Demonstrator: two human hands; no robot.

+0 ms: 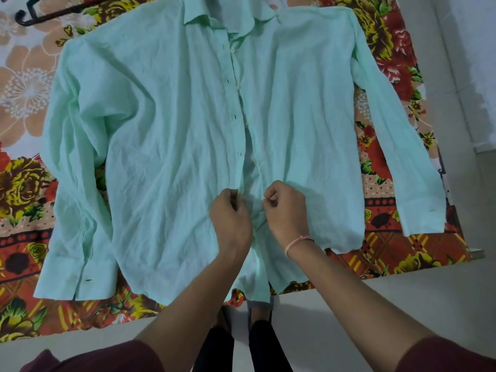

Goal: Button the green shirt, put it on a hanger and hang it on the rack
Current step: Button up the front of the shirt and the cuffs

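The person is standing at the near edge of a bed and leaning over the green shirt (166,130). It is lying flat and face up on a flowered bedsheet (24,183), collar at the far end, sleeves spread out to left and right, and the middle of the hem hanging just over the near edge. As far as I can see the front is lying unfastened all the way up. The dark buttonholes (235,116) on the left strip are sitting just beside the pale buttons (232,50) on the right strip, with none pushed through.

Both hands are working low on the front opening. The left hand (230,218) is pinching the edge of the buttonhole strip between curled fingers and thumb. The right hand (285,210), with a thin thread band (299,241) round its wrist, is pinching the opposite edge in the same way. It is probably on a button, though that is too small for me to make out. The hands are near each other but not touching.

I take it the buttoning is only starting, at one of the lower buttons. The next move is calling for the two edges to be drawn together, the hole laid over its button and the button eased through, then the same again up the row. The black hanger (40,14) is lying on the sheet at the far left, well apart from the hands. I am seeing no rack from here.
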